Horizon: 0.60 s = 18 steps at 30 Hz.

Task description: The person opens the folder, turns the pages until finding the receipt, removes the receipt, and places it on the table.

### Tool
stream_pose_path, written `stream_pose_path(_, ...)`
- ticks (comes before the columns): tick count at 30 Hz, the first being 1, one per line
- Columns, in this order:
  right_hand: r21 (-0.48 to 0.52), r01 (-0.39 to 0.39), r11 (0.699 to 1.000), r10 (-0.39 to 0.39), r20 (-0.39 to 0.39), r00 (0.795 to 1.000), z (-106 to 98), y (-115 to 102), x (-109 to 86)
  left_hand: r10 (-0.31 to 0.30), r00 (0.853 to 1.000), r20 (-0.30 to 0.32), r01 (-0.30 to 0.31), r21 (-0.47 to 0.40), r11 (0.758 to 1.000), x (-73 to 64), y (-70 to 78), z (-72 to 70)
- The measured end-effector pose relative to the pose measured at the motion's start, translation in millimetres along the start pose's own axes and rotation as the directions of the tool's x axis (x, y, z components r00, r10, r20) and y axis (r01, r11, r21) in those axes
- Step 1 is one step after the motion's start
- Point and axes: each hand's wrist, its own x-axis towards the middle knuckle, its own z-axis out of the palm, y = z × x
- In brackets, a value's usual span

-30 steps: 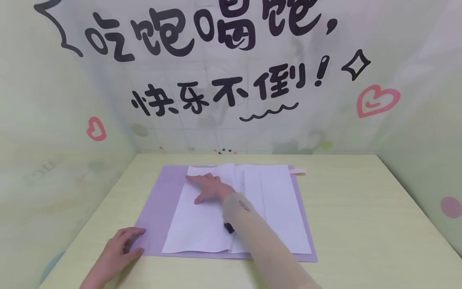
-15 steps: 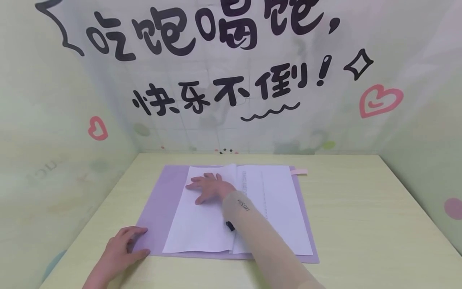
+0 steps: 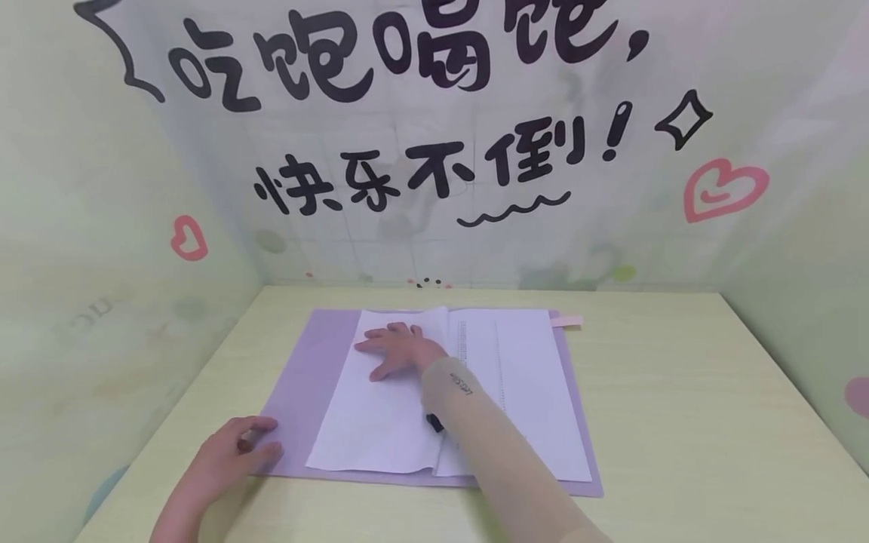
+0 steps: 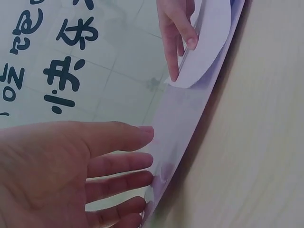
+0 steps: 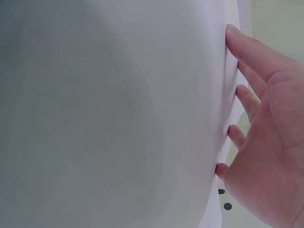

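A purple folder (image 3: 308, 392) lies spread out on the table, with white paper sheets (image 3: 380, 422) on both of its sides. My right hand (image 3: 397, 351) reaches across onto the left-hand sheet, fingers spread and fingertips pressing on the paper. In the right wrist view those fingertips (image 5: 241, 90) meet the white page (image 5: 142, 114), which bulges close to the camera. At the folder's lower left corner is my left hand (image 3: 234, 449), its fingers loosely extended. The left wrist view has the left fingertips (image 4: 142, 180) right at the folder's edge, with nothing gripped.
A pale pink tab (image 3: 566, 322) sticks out from the folder's upper right. On the right page (image 3: 536, 392) run faint printed lines. Behind the table (image 3: 679, 407) stands a light backdrop (image 3: 380, 249) with large black characters, and similar panels flank both sides.
My right hand's pointing index finger has drawn back from the page's left edge, and the fingers have spread over the paper. The left thumb has shifted slightly up at the folder's corner.
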Motion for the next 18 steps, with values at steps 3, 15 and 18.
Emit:
stream_pose_path(3, 0.005, -0.002, 1.0, 0.002, 0.0, 1.0, 0.3, 1.8, -0.6, 0.009, 1.0, -0.024, -0.009, 0.001, 1.0, 3.7, 8.2, -1.8)
stream_pose_path(15, -0.019, -0.023, 1.0, 0.023, 0.003, 1.0, 0.9, 0.9, 0.5, 0.422, 0.899, -0.119, -0.429, -0.042, 0.902, 3.9, 33.2, 23.7)
stream_pose_path(18, -0.018, -0.021, 1.0, 0.021, 0.004, 1.0, 1.3, 0.4, 1.0, 0.471, 0.871, -0.141, -0.475, 0.003, 0.88, 2.5, 35.0, 31.3)
